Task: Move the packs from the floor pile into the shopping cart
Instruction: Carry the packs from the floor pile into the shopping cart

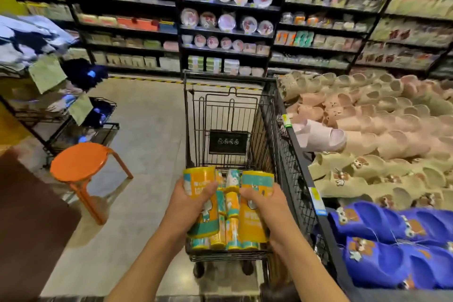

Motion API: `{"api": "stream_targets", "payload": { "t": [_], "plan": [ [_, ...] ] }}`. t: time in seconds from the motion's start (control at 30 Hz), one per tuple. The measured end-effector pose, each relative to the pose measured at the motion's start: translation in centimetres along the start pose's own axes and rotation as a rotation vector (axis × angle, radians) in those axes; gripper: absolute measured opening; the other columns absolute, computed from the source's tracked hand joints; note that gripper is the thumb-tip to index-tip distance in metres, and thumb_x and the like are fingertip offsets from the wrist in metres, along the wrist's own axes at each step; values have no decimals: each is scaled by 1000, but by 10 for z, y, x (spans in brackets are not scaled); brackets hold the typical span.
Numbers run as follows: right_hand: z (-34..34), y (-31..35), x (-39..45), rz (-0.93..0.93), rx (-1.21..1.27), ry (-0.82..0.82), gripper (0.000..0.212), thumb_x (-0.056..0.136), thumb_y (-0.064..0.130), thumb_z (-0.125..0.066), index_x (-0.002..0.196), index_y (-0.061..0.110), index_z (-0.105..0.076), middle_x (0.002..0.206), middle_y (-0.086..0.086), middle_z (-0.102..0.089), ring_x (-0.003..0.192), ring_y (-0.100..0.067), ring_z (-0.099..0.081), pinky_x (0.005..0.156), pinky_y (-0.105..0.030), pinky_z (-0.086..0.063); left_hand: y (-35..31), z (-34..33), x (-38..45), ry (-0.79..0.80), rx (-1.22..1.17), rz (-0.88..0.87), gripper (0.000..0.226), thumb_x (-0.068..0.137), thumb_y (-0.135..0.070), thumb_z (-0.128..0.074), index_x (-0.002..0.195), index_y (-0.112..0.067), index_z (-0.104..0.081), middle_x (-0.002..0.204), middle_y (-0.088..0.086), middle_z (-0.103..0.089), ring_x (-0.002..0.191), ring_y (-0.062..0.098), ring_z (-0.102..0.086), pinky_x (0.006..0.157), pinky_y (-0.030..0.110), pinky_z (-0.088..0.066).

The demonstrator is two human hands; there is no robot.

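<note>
A black wire shopping cart (221, 110) stands in front of me. My left hand (190, 200) grips an orange and teal pack (204, 216) over the cart's near end. My right hand (263, 200) grips a second pack of the same kind (255, 222) beside it, on the right. Both packs are upright and tilted slightly. Below and between them, several more packs (231, 206) lie in the cart's basket. The floor pile is not in sight.
An orange stool (79, 162) stands on the floor left of the cart. Right of the cart, a wire bin (291, 169) holds pink, green and blue slippers. Black wire racks (81, 130) stand at the left. Shelving lines the back wall.
</note>
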State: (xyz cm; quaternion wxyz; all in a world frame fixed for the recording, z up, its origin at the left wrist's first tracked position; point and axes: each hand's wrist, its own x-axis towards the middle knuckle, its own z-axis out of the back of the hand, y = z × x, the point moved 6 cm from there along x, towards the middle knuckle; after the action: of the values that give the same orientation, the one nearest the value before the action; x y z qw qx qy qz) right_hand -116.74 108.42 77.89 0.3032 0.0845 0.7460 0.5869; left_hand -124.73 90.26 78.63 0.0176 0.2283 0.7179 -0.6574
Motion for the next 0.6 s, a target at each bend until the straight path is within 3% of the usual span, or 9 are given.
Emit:
{"api": "stream_targets", "payload": {
  "t": [0.1, 0.27, 0.43, 0.53, 0.6],
  "plan": [
    [-2, -5, 48, -41, 2, 34, 51, 81, 13, -83, 124, 13, -56, 108, -10, -76, 94, -28, -76, 79, -50, -63, 9, -6, 47, -43, 34, 42, 68, 66, -58, -75, 120, -23, -53, 107, 2, -75, 88, 20, -77, 79, 47, -63],
    [-3, -29, 118, -114, -45, 28, 52, 81, 15, -84, 125, 17, -57, 107, -5, -77, 96, -23, -76, 84, -49, -62, 41, -17, 119, -55, 84, 122, 65, 68, -56, -75, 119, -22, -53, 109, 2, -73, 91, 18, -75, 81, 45, -62],
    [1, -76, 169, -227, -123, -59, 70, 63, 32, -91, 123, 20, -57, 110, -3, -75, 100, -23, -74, 92, -54, -58, 100, -16, 181, -28, 215, 250, 77, 60, -62, -85, 122, -31, -52, 108, -7, -74, 98, 17, -73, 89, 49, -58],
    [8, -111, 190, -296, -174, -90, 54, 75, 17, -88, 120, 16, -59, 103, -3, -76, 94, -18, -75, 84, -42, -61, 140, -15, 206, -60, 331, 307, 62, 74, -45, -85, 123, -30, -50, 109, -7, -72, 99, 15, -71, 90, 44, -57],
    [17, -133, 202, -340, -210, -130, 58, 69, 15, -92, 118, 11, -62, 98, -5, -76, 89, -21, -75, 73, -32, -62, 164, -17, 218, -92, 413, 346, 56, 79, -38, -83, 121, -26, -48, 107, -6, -69, 94, 13, -68, 84, 37, -56]
  ]
}}
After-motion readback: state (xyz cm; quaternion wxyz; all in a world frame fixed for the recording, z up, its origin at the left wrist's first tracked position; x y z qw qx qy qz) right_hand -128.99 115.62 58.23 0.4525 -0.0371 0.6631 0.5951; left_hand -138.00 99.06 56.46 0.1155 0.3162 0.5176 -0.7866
